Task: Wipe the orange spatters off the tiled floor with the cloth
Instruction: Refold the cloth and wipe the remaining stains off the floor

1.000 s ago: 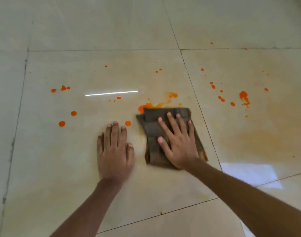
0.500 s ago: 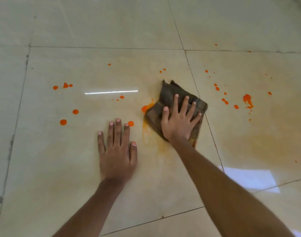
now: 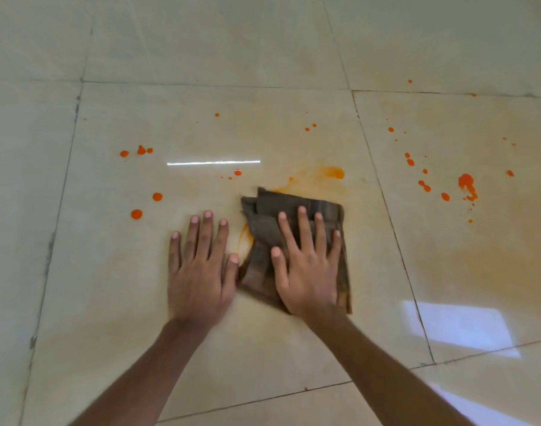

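Orange spatters (image 3: 136, 214) dot the tiled floor (image 3: 109, 287) at far left, open tile around them. The left hand (image 3: 200, 272) lies flat, fingers (image 3: 206, 235) spread, holding nothing. Just beside it, the right hand (image 3: 307, 272) presses splayed on the folded brown cloth (image 3: 263, 238), an orange smear (image 3: 333, 173) beyond; more drops (image 3: 465, 180) lie right.

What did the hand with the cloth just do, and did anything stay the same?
The right hand pulled the cloth back toward the person, leaving an orange smear beyond it; the drop by the left hand's fingertips is gone. The left hand stayed flat on the floor, and the outlying spatters remain.
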